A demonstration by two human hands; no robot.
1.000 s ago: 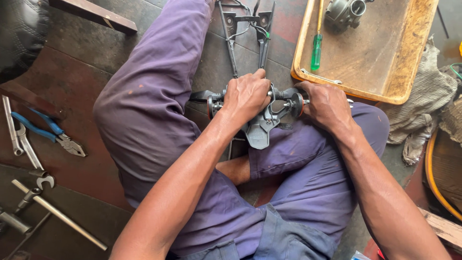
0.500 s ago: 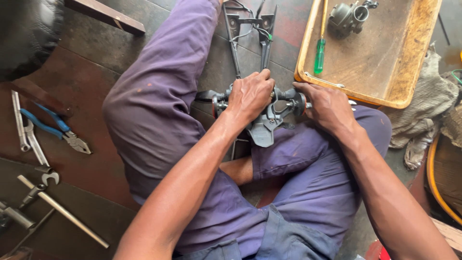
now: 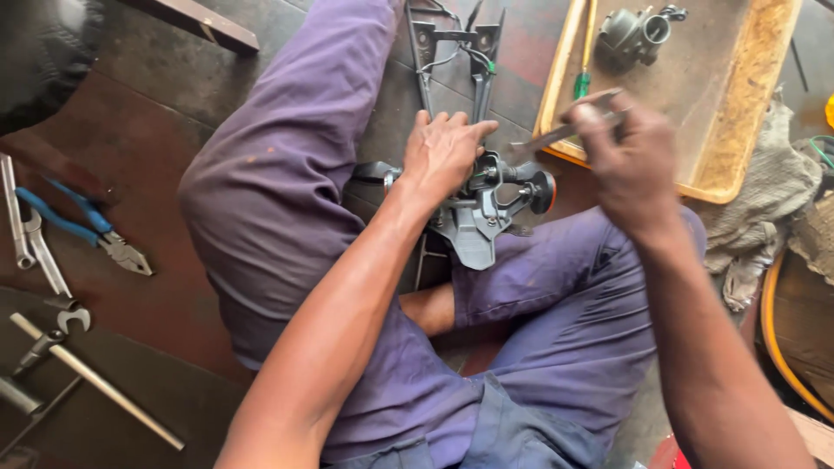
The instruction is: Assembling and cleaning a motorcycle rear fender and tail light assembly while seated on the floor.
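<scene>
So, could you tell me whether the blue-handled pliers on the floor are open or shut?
Open: the blue-handled pliers lie flat with their handles spread apart.

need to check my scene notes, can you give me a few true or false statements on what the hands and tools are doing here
1. The left hand rests on the grey metal assembly in the lap. True.
2. The right hand is empty. False: it grips a thin flat metal tool angled towards the assembly.
3. The blue-handled pliers lie on the floor, away from both hands. True.
4. The green-handled screwdriver lies on the floor beside the pliers. False: it lies in the yellow tray.
5. Both hands clasp the assembly. False: only the left hand touches it; the right hand is raised near the tray's edge.
</scene>
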